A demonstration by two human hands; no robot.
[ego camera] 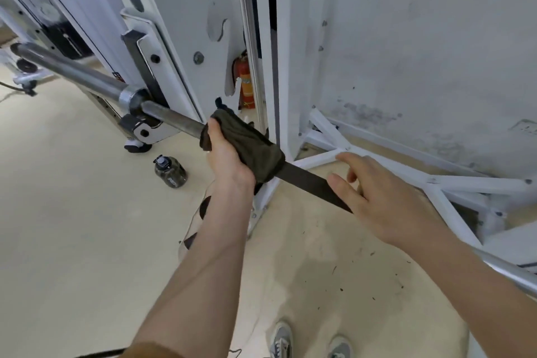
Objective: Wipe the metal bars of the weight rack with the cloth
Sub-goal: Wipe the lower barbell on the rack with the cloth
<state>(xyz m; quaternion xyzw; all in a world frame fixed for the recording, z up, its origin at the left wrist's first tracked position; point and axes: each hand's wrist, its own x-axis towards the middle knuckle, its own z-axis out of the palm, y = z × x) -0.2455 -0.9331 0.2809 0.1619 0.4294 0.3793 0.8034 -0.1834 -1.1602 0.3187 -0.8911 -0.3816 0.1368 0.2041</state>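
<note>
The bar (305, 180) ran slantwise in front of the person, its long axis from about ten o'clock, where it sat in the white weight rack (174, 23), down to four o'clock past the right forearm. That line was what the next stroke would depend on, I judged: the cloth could only travel along it, up toward the collar or down toward the body.

The left hand (226, 160) was closed round the dark green cloth (255, 148), which was wrapped over the bar near the middle of the scene. The right hand (386, 200) lay at four o'clock from the cloth, near it along the same bar, fingers spread and loosely bent, holding nothing; I could not tell whether it touched the metal. A bare dark stretch of bar showed between the two hands.

A water bottle (170, 171) stood on the floor at eight o'clock from the cloth.
</note>
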